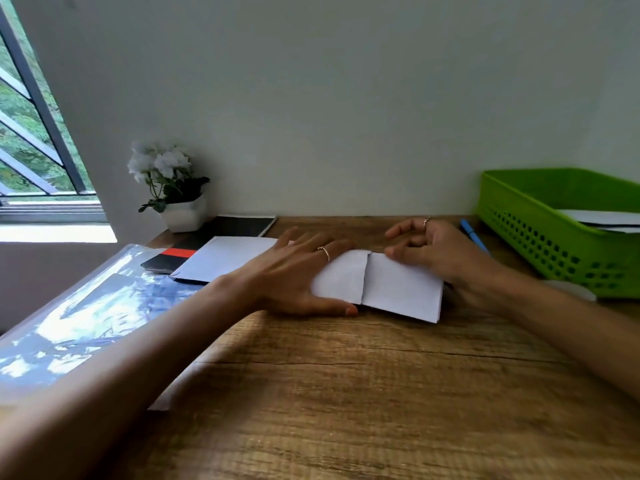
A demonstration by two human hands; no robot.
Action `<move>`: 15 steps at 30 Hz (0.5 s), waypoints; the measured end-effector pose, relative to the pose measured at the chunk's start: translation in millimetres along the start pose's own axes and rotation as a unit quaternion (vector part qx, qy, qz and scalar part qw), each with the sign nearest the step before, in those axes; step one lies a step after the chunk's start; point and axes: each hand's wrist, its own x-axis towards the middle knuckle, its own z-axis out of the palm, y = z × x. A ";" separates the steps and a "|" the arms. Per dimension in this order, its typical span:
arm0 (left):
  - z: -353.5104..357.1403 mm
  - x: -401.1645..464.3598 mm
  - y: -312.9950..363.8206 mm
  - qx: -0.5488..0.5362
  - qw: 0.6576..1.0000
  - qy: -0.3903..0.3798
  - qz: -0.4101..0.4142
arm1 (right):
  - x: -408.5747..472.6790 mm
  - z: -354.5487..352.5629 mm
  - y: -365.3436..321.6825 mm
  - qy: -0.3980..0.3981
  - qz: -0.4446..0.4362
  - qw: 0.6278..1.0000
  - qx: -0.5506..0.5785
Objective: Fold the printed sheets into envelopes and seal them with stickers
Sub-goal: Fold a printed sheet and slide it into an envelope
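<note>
A white sheet [391,287], folded with its two side flaps meeting near the middle, lies on the wooden desk [346,393]. My left hand [294,271] rests flat on its left flap, fingers spread, thumb along the near edge. My right hand [436,251] presses the right flap's far corner with curled fingertips. More white sheets [221,259] lie to the left on a black notebook. No stickers are visible.
A green plastic basket [540,233] holding white papers stands at the right. A blue pen [472,235] lies beside it. A black and red notebook [239,226], a potted white flower [173,188] and a shiny plastic folder [86,313] occupy the left side.
</note>
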 end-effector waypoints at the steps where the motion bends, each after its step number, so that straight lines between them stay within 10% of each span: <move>1: 0.4 0.2 0.7 0.012 1.000 0.012 0.006 | 0.0 1.5 -0.6 0.016 0.005 1.000 0.002; 8: 5.8 -0.4 -3.7 0.066 0.994 0.079 -0.024 | 2.3 -11.5 -17.1 0.029 0.086 0.977 -0.193; 15: 11.6 -0.2 -4.9 0.071 0.989 0.122 -0.051 | -3.8 -13.8 -29.6 -0.019 0.122 0.983 -0.133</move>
